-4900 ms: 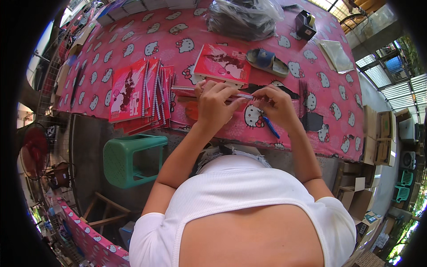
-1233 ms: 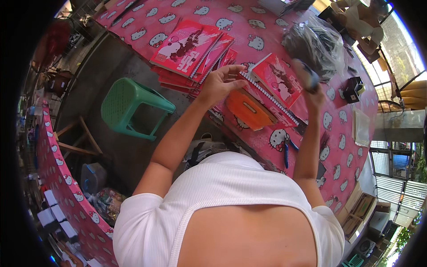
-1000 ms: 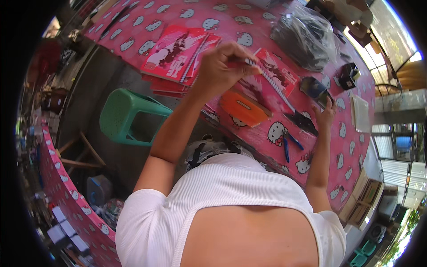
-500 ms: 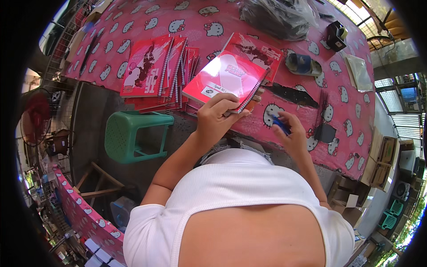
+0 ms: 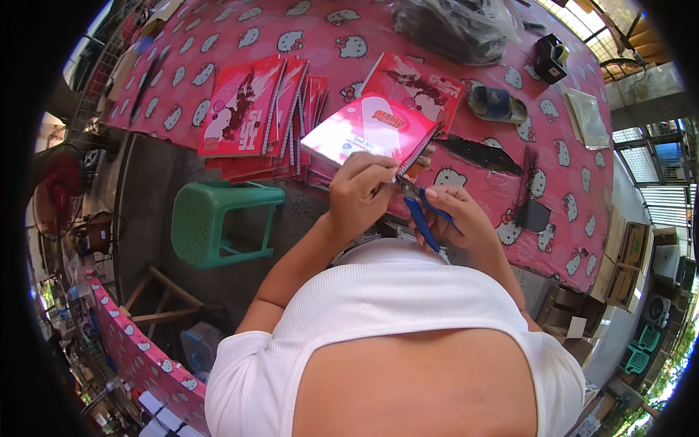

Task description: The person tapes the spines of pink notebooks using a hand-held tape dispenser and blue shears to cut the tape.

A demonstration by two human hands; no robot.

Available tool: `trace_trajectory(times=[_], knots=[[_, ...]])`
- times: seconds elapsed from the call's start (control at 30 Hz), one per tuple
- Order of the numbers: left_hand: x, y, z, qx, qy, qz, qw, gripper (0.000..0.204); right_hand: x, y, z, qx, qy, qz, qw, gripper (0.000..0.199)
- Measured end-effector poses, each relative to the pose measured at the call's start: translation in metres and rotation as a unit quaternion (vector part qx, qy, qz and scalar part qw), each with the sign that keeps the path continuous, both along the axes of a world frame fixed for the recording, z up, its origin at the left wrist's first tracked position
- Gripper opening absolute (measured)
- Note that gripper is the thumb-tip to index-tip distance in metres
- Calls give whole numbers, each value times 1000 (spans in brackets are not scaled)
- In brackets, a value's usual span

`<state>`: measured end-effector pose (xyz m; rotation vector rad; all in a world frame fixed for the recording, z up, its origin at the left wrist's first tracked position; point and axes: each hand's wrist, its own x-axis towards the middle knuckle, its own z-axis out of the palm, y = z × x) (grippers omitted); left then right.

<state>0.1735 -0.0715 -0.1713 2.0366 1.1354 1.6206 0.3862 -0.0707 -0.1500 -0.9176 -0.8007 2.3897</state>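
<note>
A pink and red spiral notebook (image 5: 368,131) lies tilted at the near edge of the table, its wire coil along the right side. My left hand (image 5: 360,188) is closed in a pinch at the notebook's near corner, by the coil's end; what lies between the fingertips is partly hidden. My right hand (image 5: 466,216) grips blue-handled pliers (image 5: 421,216), the handles spread apart. Their metal jaws reach the coil's near end, close to my left fingertips. Beneath the notebook's far side rests another red notebook (image 5: 422,84).
Stacks of red spiral notebooks (image 5: 237,109) stand to the left on the pink patterned table (image 5: 320,62). Farther back are a plastic bag (image 5: 455,33), a tape dispenser (image 5: 551,58) and a roll-like blue item (image 5: 497,105). A green stool (image 5: 207,222) stands left of me.
My right hand has moved left, bringing the pliers to the notebook's coil end. The left hand has shifted slightly to the near corner, and the notebook now lies at a different tilt.
</note>
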Motion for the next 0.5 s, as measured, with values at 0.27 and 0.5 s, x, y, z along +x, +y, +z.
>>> trace_trajectory(times=[0.27, 0.5], knots=[[-103, 47, 43, 79, -374, 294, 876, 30, 59, -1, -68, 503, -617, -77, 600, 36], [-231, 32, -39, -78, -336, 525, 778, 29, 45, 106, -115, 408, -678, -80, 606, 53]])
